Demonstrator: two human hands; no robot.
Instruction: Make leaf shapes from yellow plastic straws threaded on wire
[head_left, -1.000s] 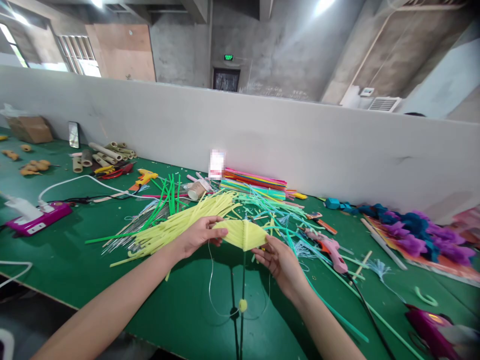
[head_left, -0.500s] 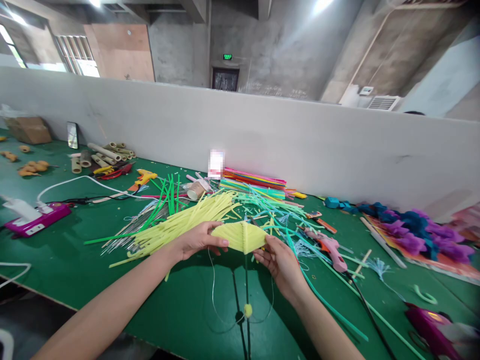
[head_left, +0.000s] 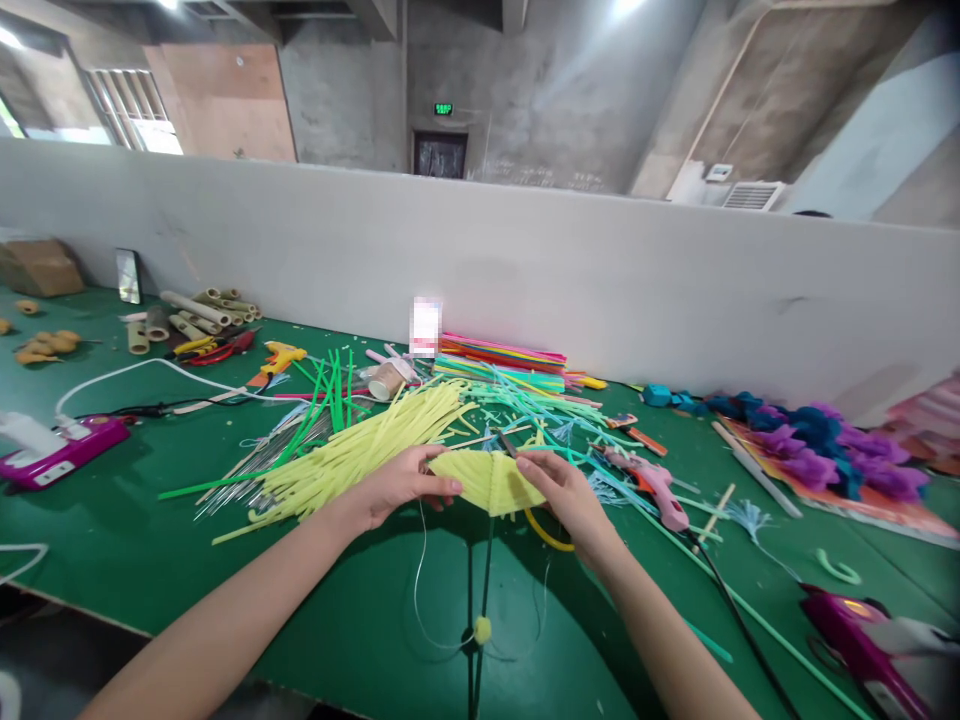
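Head feed, remote station. I have both hands at the middle of the frame, raised over the green table [head_left: 352, 640]. Between them is the yellow leaf-shaped piece [head_left: 480, 482], ridge facing me, one pointed end toward each hand. A thin dark stem [head_left: 487, 575] runs down from the ridge toward the lower middle, with a yellow bead [head_left: 482, 630] on it. A pale thread [head_left: 418, 590] arcs from below the left hand [head_left: 401, 490] toward the bead.

Fingers: left thumb and fingers are pinched on the left end of the piece. The right hand [head_left: 566, 495] overlaps the right end; its fingers look closed on a tool [head_left: 507, 444], whose dark tip shows past the fingertips, with a yellow loop [head_left: 547, 541] below the palm. I cannot tell what kind it is, nor whether those fingers also pinch the piece.

Step in hand, my judgement: the left hand steadies the piece while the right places the tool at its upper right edge. The next move with the tool calls for a firm left pinch, the tip lined up on one chosen spot, and the thread well clear.

Nearby: yellow strips [head_left: 375, 435] heaped left of centre behind the left hand; a pink glue gun [head_left: 660, 495] at right of centre, beyond the right wrist.
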